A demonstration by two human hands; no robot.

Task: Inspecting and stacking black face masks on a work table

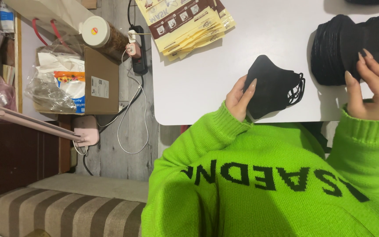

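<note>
Nearest, the left hand [241, 98] pinches a black mask [273, 85] by its edge, thumb on top, the mask lying flat on the white table [251, 39] just beyond the fingers. The right hand [376, 85] rests fingertips on a pile of masks [343, 46], fingers straight, gripping nothing. Farther off lie packets [187, 24].

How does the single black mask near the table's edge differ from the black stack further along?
The single mask lies flat and alone, held by the left hand; the stack is thick, many-layered, touched by the right hand. The single mask's ear loops show; the stack's are unclear. Both are black, on the white table.
</note>
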